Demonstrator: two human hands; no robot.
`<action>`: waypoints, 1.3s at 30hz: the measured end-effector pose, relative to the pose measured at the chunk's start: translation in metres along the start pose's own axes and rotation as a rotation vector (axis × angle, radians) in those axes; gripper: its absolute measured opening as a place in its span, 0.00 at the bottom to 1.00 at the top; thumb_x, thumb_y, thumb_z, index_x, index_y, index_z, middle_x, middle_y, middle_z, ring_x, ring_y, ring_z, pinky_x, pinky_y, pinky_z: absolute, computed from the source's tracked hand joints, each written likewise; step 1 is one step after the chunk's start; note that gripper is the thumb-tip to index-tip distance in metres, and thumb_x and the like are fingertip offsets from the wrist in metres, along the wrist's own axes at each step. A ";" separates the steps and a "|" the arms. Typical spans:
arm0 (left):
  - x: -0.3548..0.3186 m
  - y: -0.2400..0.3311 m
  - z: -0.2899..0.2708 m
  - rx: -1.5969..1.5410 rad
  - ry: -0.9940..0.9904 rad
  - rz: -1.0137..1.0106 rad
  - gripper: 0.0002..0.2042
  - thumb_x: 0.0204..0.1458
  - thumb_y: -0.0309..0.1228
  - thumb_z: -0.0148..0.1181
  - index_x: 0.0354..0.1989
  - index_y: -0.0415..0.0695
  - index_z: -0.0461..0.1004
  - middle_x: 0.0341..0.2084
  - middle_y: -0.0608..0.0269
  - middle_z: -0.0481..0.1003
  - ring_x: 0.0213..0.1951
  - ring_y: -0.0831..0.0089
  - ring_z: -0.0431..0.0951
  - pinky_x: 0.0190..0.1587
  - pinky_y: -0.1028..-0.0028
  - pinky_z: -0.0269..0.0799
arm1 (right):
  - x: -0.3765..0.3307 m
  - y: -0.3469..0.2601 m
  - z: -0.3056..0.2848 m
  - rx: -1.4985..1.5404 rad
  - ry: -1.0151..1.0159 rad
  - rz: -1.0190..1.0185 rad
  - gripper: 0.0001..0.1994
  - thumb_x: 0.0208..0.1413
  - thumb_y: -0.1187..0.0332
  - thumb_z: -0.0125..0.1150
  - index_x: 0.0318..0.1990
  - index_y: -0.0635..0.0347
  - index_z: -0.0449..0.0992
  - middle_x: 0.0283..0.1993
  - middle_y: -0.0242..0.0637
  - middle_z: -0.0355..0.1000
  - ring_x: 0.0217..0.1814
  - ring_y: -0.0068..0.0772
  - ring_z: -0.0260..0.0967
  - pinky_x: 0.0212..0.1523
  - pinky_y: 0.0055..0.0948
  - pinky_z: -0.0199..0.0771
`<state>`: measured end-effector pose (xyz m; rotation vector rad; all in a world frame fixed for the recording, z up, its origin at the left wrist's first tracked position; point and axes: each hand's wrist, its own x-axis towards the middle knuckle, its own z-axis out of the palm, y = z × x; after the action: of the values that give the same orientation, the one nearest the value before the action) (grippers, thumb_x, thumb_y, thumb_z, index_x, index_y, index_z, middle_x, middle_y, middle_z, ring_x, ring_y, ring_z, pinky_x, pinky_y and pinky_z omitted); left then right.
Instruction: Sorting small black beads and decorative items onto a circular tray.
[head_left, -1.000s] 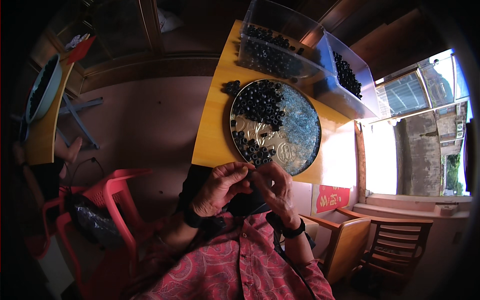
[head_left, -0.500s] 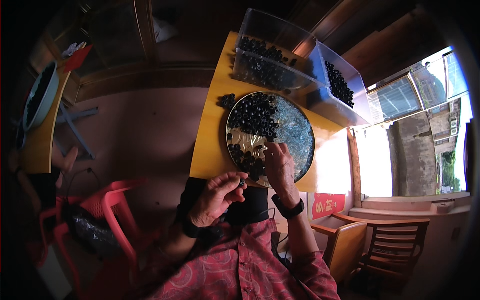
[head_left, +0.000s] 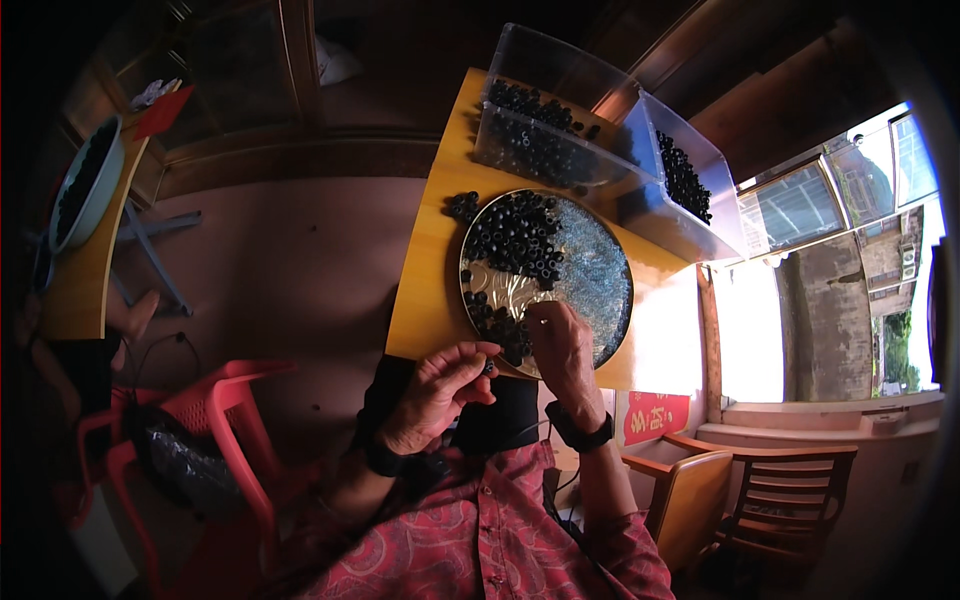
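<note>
My left hand (head_left: 437, 392) is held just off the near edge of a round tray (head_left: 492, 284), pinching a small dark ring-shaped piece (head_left: 489, 368) between thumb and fingertips. Over the near part of the tray, my right hand (head_left: 563, 343) has its fingers drawn together. Whatever they may hold is hidden. Black ring-shaped pieces (head_left: 515, 238) are heaped on the far left of the tray, with more beside my right fingers. Tiny glittering blue-grey bits (head_left: 592, 265) cover the tray's right side.
The tray rests on a yellow table (head_left: 421, 290). Behind it stand clear plastic bins (head_left: 640, 195) holding more black pieces. A few loose pieces (head_left: 461, 206) lie left of the tray. Red plastic chair (head_left: 235, 430) at left, wooden chair (head_left: 785, 495) at right; another person's leg (head_left: 140, 315) shows far left.
My right hand has drawn slightly nearer to me over the tray. The left hand keeps its pinch on the ring-shaped piece. The whole view has shifted a little.
</note>
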<state>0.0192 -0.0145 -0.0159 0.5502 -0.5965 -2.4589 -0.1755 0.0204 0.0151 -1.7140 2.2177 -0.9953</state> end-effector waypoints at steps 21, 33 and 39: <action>0.003 -0.007 0.017 0.030 -0.016 -0.003 0.16 0.61 0.31 0.54 0.55 0.38 0.71 0.34 0.62 0.77 0.33 0.79 0.78 0.39 0.77 0.79 | -0.056 -0.035 -0.010 0.704 0.021 0.258 0.10 0.54 0.78 0.62 0.45 0.64 0.78 0.31 0.32 0.74 0.30 0.21 0.72 0.32 0.18 0.71; 0.000 -0.001 0.027 -0.118 -0.011 -0.092 0.14 0.61 0.30 0.54 0.53 0.38 0.73 0.33 0.60 0.76 0.32 0.78 0.77 0.38 0.77 0.79 | -0.059 -0.038 -0.017 0.977 0.023 0.546 0.10 0.56 0.76 0.63 0.46 0.63 0.79 0.35 0.29 0.75 0.32 0.16 0.71 0.34 0.16 0.71; 0.000 0.000 0.029 -0.136 -0.008 -0.081 0.13 0.61 0.30 0.54 0.51 0.38 0.74 0.32 0.61 0.77 0.31 0.79 0.77 0.38 0.77 0.80 | -0.065 -0.033 -0.015 0.965 0.080 0.390 0.10 0.52 0.79 0.65 0.42 0.62 0.81 0.38 0.31 0.72 0.37 0.19 0.70 0.37 0.17 0.70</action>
<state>0.0046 -0.0059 0.0076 0.5189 -0.4132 -2.5558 -0.1359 0.0820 0.0293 -0.7900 1.5404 -1.6354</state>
